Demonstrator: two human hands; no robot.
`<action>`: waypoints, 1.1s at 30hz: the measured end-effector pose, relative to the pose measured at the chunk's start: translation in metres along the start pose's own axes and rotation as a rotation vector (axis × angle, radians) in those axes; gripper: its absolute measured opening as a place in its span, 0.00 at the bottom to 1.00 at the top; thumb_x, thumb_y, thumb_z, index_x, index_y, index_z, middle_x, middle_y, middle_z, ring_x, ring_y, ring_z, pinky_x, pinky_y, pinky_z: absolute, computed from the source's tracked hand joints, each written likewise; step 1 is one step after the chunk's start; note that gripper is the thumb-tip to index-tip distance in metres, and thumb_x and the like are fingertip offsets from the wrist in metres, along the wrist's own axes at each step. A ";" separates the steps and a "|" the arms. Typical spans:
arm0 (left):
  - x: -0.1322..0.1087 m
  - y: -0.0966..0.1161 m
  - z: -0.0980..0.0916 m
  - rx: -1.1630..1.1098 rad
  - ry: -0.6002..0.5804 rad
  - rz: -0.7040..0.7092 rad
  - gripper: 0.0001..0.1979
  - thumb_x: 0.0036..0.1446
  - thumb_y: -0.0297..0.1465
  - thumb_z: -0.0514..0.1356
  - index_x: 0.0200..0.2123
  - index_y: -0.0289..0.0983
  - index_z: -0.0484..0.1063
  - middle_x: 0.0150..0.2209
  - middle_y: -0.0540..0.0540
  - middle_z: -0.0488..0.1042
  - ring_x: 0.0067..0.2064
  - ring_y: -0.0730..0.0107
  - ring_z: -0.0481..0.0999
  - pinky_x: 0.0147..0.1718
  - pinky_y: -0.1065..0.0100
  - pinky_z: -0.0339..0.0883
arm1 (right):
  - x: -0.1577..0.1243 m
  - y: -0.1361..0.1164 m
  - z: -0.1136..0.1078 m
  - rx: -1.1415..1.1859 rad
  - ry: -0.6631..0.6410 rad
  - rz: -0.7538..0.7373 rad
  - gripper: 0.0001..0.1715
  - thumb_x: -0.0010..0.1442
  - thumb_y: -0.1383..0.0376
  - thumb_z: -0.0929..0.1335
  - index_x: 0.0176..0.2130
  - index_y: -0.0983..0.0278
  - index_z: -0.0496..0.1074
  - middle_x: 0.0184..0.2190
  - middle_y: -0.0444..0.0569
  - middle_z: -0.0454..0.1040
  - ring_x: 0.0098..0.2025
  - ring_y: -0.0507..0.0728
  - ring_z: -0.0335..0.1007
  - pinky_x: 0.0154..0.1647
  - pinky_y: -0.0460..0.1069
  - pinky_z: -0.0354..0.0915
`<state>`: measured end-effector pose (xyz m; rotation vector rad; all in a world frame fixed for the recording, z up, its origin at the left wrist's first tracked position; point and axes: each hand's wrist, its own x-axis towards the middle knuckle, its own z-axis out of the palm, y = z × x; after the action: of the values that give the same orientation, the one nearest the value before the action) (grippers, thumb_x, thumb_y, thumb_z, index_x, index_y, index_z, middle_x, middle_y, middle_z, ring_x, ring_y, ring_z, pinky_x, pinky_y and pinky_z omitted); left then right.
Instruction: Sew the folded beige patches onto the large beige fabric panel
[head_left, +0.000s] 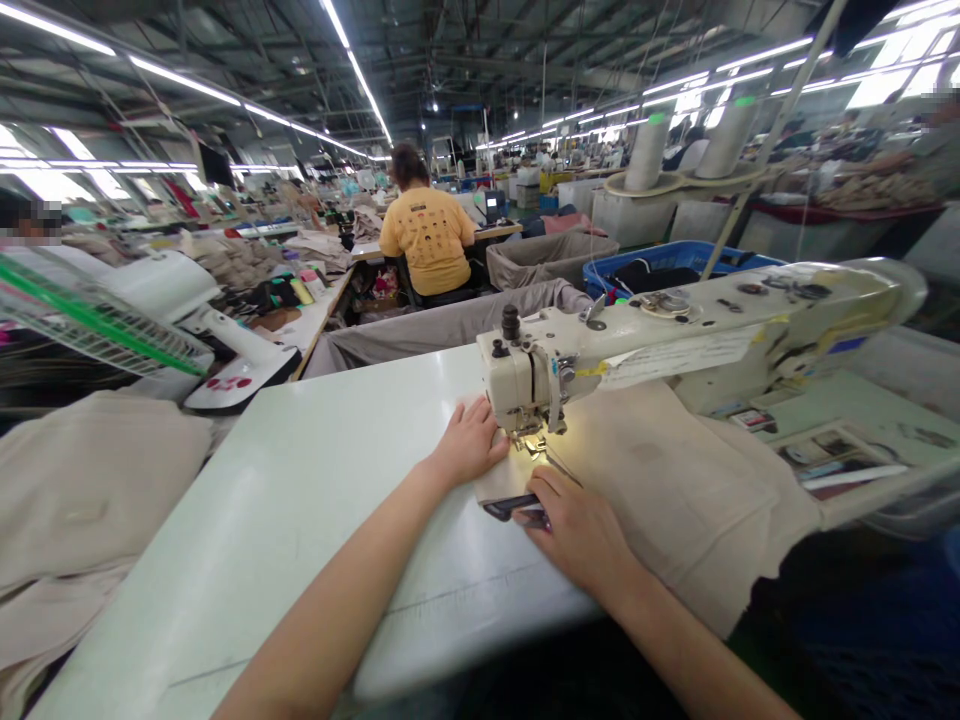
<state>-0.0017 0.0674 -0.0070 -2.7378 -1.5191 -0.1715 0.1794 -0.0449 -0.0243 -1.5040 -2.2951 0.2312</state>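
A cream sewing machine (525, 385) stands over the table, its lamp lighting the presser foot (535, 446). Beige cloth (667, 470) lies under and to the right of the foot, hanging over the table's front edge. My left hand (472, 440) rests palm down just left of the foot, fingers stretched out, at the cloth's left end. My right hand (581, 525) is in front of the foot, its fingers bent over the cloth's near edge. Beneath those fingers is a small dark, partly shiny object (534, 518), mostly hidden by the hand.
The pale table (322, 470) spreads left. Beige cloth pieces (97, 490) are piled beyond its left edge, near a white fan (240, 350). Fabric-lined bins (442, 325) and a blue basket (675, 262) stand behind. A person in a yellow shirt (431, 240) sits farther back.
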 end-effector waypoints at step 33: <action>-0.039 0.013 0.009 -0.169 0.179 0.306 0.14 0.67 0.28 0.51 0.52 0.33 0.71 0.52 0.38 0.75 0.55 0.57 0.73 0.56 0.56 0.71 | 0.001 0.001 0.000 0.060 -0.074 0.053 0.22 0.65 0.64 0.67 0.57 0.62 0.71 0.61 0.53 0.71 0.53 0.61 0.75 0.52 0.53 0.72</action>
<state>-0.0099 0.0280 -0.0189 -2.9427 -1.0738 -0.5458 0.1804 -0.0434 -0.0241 -1.5512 -2.2859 0.3732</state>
